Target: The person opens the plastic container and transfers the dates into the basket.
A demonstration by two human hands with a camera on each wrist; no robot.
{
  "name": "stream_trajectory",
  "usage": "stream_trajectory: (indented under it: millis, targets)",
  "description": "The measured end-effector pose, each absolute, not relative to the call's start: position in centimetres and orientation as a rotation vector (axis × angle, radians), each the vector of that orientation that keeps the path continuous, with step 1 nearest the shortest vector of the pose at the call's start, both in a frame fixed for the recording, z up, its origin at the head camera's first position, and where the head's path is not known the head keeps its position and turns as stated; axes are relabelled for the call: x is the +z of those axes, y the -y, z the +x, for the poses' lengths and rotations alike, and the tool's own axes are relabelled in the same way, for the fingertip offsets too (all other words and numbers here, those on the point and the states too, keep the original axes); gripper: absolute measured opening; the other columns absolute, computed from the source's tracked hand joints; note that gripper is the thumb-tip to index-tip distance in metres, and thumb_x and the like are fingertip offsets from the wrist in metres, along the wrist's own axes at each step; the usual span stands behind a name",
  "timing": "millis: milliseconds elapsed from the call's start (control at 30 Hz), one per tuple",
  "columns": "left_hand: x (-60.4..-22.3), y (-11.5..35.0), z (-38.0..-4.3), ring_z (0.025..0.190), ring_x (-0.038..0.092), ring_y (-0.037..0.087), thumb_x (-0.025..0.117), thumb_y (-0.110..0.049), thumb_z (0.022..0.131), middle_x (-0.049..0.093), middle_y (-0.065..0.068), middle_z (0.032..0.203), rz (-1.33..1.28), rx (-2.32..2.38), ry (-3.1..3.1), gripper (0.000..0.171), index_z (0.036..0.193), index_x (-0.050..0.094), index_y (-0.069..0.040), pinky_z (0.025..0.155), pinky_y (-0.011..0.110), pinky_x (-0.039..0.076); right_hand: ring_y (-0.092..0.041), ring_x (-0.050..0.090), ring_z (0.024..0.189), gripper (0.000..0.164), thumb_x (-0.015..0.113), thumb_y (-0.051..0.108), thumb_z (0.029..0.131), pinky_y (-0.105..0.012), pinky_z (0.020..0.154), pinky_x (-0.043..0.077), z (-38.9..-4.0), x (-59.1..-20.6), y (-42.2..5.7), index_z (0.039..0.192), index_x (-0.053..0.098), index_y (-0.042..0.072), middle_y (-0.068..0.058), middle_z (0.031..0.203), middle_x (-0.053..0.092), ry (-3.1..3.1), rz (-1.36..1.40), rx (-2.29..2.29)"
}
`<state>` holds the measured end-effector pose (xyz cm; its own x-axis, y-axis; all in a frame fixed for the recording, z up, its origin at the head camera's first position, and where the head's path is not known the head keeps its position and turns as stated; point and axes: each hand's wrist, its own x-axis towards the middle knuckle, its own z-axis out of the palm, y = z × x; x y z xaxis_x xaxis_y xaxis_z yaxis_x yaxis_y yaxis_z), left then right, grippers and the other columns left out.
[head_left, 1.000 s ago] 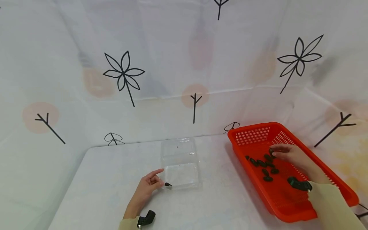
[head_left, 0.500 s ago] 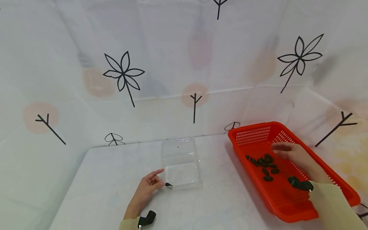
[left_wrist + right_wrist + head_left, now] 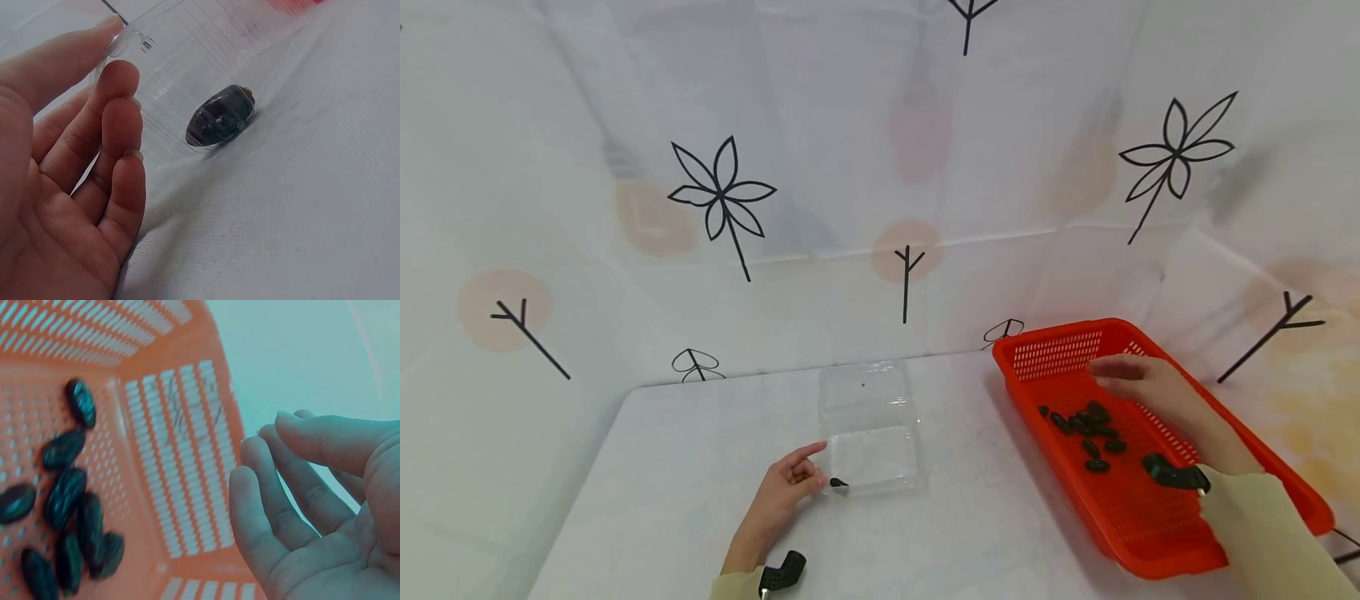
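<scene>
My left hand (image 3: pixel 786 483) is at the left side of a clear plastic clamshell box (image 3: pixel 874 458), holding its edge with thumb and fingertips. One dark, shiny date (image 3: pixel 221 117) lies inside the box at its near left corner, close to those fingertips. My right hand (image 3: pixel 1138 383) hovers over the red plastic basket (image 3: pixel 1078 508), its fingers loosely bent. In the right wrist view nothing shows between the thumb and fingers (image 3: pixel 256 506). Several dark, wrinkled dates (image 3: pixel 65 497) lie on the basket floor, left of that hand in the head view.
The box's lid (image 3: pixel 865 387) lies folded back toward the wall. A white cloth covers the table (image 3: pixel 685 500), and a printed curtain (image 3: pixel 820 208) hangs behind it. The basket has raised, slotted side walls. Black wrist cameras (image 3: pixel 784 571) sit on both sleeves.
A second ago my right fingertips had a dark date between them; half a second ago it was gone from them. The right hand has since shifted slightly left and up. The left hand stays put.
</scene>
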<state>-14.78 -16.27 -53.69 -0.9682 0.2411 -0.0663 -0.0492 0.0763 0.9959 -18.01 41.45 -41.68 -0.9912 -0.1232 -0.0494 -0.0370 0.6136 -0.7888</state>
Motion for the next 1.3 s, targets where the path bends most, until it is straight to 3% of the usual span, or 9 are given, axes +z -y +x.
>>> stream_trajectory:
  millis: [300, 533, 633, 833, 1000, 1300]
  targets:
    - [-53.5, 16.1, -14.7, 0.078, 0.058, 0.014, 0.075, -0.007, 0.088, 0.063, 0.002, 0.086, 0.223, 1.987, -2.146, 0.057, 0.140, 0.053, 0.001, 0.074, 0.025, 0.048, 0.001, 0.059, 0.100, 0.041, 0.065, 0.020, 0.098, -0.025, 0.081, 0.052, -19.0, -39.4, -37.0, 0.133, 0.059, -0.001, -0.022, 0.126, 0.062, -2.756, -0.373, -1.341]
    - [-53.5, 16.0, -14.8, 0.078, 0.058, 0.015, 0.075, -0.006, 0.087, 0.062, 0.005, 0.087, 0.156, 1.986, -2.122, 0.058, 0.141, 0.053, -0.001, 0.074, 0.025, 0.047, -0.026, 0.061, 0.109, 0.033, 0.069, 0.017, 0.095, -0.030, 0.085, 0.051, -20.0, -38.8, -33.1, 0.125, 0.067, 0.002, -0.014, 0.121, 0.067, -2.782, -0.467, -1.245]
    - [-53.5, 15.9, -14.7, 0.077, 0.058, 0.015, 0.075, -0.005, 0.088, 0.062, 0.006, 0.087, 0.145, 1.991, -2.112, 0.059, 0.142, 0.052, 0.000, 0.074, 0.025, 0.047, -0.029, 0.060, 0.110, 0.029, 0.069, 0.015, 0.095, -0.033, 0.086, 0.051, -20.4, -39.1, -31.3, 0.122, 0.069, 0.005, -0.010, 0.119, 0.068, -2.755, -0.496, -1.219]
    - [-53.6, 15.9, -14.7, 0.078, 0.058, 0.016, 0.075, -0.006, 0.088, 0.062, 0.006, 0.088, 0.142, 1.995, -2.108, 0.059, 0.142, 0.052, -0.001, 0.075, 0.025, 0.047, -0.025, 0.065, 0.104, 0.026, 0.068, 0.008, 0.093, -0.034, 0.084, 0.053, -21.3, -40.6, -27.4, 0.119, 0.070, 0.006, -0.005, 0.111, 0.070, -2.633, -0.551, -1.205]
    - [-53.5, 16.0, -14.6, 0.079, 0.058, 0.016, 0.075, -0.006, 0.088, 0.062, 0.007, 0.088, 0.138, 1.991, -2.110, 0.058, 0.142, 0.052, -0.002, 0.076, 0.026, 0.047, -0.023, 0.064, 0.103, 0.024, 0.070, 0.010, 0.093, -0.037, 0.086, 0.054, -21.9, -41.6, -24.3, 0.117, 0.071, 0.012, -0.001, 0.110, 0.070, -2.548, -0.572, -1.173]
    - [-53.3, 16.0, -14.6, 0.079, 0.058, 0.016, 0.076, -0.007, 0.087, 0.062, 0.005, 0.087, 0.131, 1.979, -2.126, 0.058, 0.140, 0.054, -0.003, 0.075, 0.026, 0.047, -0.020, 0.064, 0.102, 0.024, 0.068, 0.006, 0.094, -0.036, 0.089, 0.053, -22.7, -42.3, -19.3, 0.117, 0.072, 0.013, -0.008, 0.112, 0.069, -2.431, -0.656, -1.131]
